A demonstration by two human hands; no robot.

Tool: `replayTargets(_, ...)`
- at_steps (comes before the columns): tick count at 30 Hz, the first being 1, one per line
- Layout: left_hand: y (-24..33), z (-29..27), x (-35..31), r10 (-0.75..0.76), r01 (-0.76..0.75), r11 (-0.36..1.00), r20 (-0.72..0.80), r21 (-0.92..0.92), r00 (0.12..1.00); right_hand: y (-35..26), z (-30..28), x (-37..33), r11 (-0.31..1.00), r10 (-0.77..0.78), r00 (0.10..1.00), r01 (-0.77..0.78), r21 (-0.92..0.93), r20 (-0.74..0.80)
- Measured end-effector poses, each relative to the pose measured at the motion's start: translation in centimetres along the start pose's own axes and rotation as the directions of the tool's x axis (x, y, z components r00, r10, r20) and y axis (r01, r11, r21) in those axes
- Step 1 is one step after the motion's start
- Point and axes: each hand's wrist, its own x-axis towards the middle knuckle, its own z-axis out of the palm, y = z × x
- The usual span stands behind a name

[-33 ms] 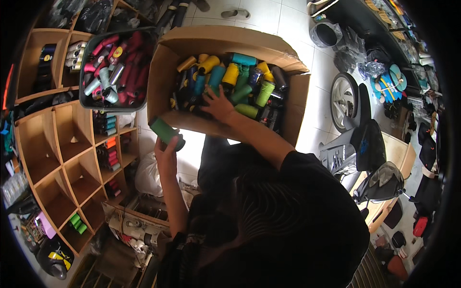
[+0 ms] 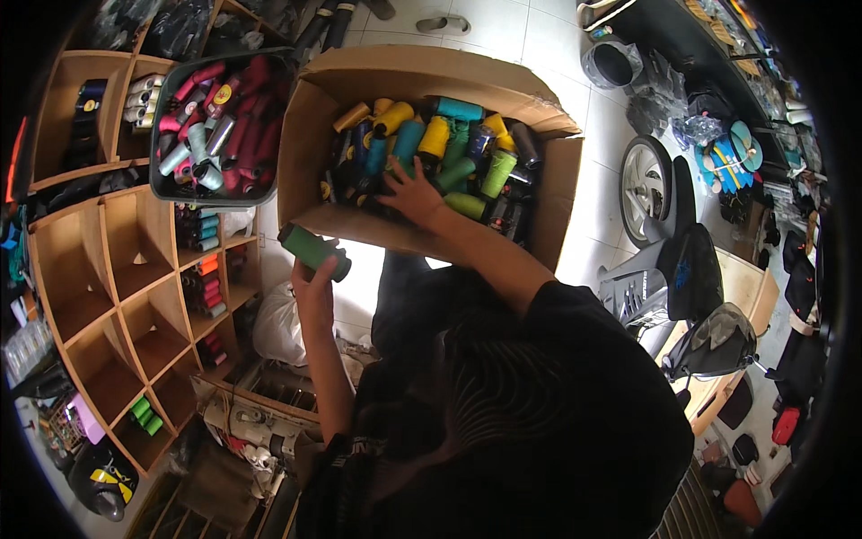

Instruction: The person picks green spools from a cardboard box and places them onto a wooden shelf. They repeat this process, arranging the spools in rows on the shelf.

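My left hand (image 2: 312,286) is closed around a green thread spool (image 2: 305,244), held just outside the near left corner of a large open cardboard box (image 2: 431,61). A dark round end shows at the spool's right side. Inside the box lie many thread spools in yellow, teal, green, blue and black. My right hand (image 2: 415,196) reaches over the box's near wall with its fingers spread on top of the pile. Near those fingertips are a yellow spool (image 2: 434,136) and a teal spool (image 2: 409,139). What lies beneath the palm is hidden.
A dark bin (image 2: 215,198) of maroon and grey spools stands left of the box. Farther left is a wooden cubbyhole shelf (image 2: 103,242) with spools in some compartments. A motorbike (image 2: 660,234) stands at the right. A white bag (image 2: 278,332) sits below my left hand.
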Motion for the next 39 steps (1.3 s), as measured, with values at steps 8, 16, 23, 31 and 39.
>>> replayTargets(8,-0.9,-0.7,4.1,0.03,-0.031,0.999,0.033,0.02,0.999,7.4,-5.8,-3.4,0.807,0.534,0.845,-0.521,0.278,0.034)
replayTargets(16,-1.2,2.4,10.7,-0.237,0.258,0.96,0.182,-0.108,0.954,1.7,-7.0,-2.3,0.774,0.633,0.7,-0.571,0.273,-0.331)
replayTargets(23,-1.5,2.1,10.6,-0.259,0.152,0.941,0.356,0.301,0.898,-1.6,2.0,-2.0,0.708,0.363,0.824,-0.547,0.446,0.435)
replayTargets(31,-1.6,2.5,11.9,-0.239,0.029,0.906,0.453,0.423,0.859,-1.1,1.5,-1.6,0.849,0.494,0.831,-0.524,0.065,0.255)
replayTargets(39,-2.3,1.5,12.0,-0.232,0.098,0.937,0.388,0.335,0.892,3.0,-4.6,-5.7,0.696,0.714,0.676,-0.66,-0.282,0.181)
